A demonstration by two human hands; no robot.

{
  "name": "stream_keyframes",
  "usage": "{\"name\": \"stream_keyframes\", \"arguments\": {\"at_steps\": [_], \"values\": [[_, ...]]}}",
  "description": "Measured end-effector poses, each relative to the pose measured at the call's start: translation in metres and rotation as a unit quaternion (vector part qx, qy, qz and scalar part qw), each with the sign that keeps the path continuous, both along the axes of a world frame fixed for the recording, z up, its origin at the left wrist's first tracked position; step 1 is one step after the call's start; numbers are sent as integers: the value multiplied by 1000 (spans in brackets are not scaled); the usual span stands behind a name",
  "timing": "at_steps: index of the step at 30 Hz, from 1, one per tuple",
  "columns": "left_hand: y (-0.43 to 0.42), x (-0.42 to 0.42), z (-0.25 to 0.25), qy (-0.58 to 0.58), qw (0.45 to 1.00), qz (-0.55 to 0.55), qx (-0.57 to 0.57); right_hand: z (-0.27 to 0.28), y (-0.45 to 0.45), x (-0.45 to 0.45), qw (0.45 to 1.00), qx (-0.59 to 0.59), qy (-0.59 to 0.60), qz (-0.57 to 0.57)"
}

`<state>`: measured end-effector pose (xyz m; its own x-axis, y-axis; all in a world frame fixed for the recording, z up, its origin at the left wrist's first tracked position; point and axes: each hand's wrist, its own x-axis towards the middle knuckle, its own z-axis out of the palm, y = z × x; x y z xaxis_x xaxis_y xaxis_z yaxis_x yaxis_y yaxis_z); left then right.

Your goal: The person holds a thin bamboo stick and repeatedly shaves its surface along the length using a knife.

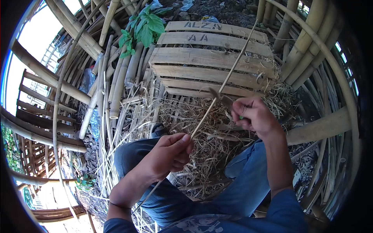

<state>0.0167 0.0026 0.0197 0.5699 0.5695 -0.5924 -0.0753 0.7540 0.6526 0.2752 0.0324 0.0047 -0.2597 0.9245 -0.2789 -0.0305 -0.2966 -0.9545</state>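
Observation:
A long thin bamboo strip [233, 68] slants from the lower left, over the knees, up to the top right. My left hand [171, 153] is closed around its lower part, with the thumb on top. To the right of the strip, my right hand [252, 116] grips a knife, whose curved, somewhat blurred blade [225, 100] meets or crosses the strip. Something small and green shows between the right fingers. Below both hands lies a heap of curly shavings [210, 159], between the legs in blue jeans.
A slatted wooden crate [213, 58] stands ahead, marked with dark letters. Bamboo poles [126, 77] and a leafy plant [147, 29] are at its left. Thick bamboo poles [307, 42] rise at the right. A bent cane [58, 105] curves down the left side.

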Motion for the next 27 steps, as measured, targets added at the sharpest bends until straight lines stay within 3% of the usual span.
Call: {"name": "stream_keyframes", "arguments": {"at_steps": [9,12,14,17,20,22,25,27], "values": [[-1,-1,-2,-5,1000,-11,-5,2,7,23,998,0,-11,-63],[-3,-3,-7,-7,1000,-15,-8,-4,5,11,999,10,5,-35],[-7,-2,-10,-3,1000,-21,-8,-8,-2,-6,998,9,-43,44],[-12,-1,-11,9,999,-28,-27,-9,-3,-7,998,1,-34,53],[-14,-3,-10,5,999,-25,-18,-1,5,11,1000,-14,6,2],[-14,-2,-9,9,1000,-26,-8,-1,6,12,1000,-11,1,9],[-15,-5,-7,22,999,-26,0,3,7,14,994,21,-24,-104],[-17,-5,-6,27,999,-26,0,4,12,33,994,23,-34,-99]]}}
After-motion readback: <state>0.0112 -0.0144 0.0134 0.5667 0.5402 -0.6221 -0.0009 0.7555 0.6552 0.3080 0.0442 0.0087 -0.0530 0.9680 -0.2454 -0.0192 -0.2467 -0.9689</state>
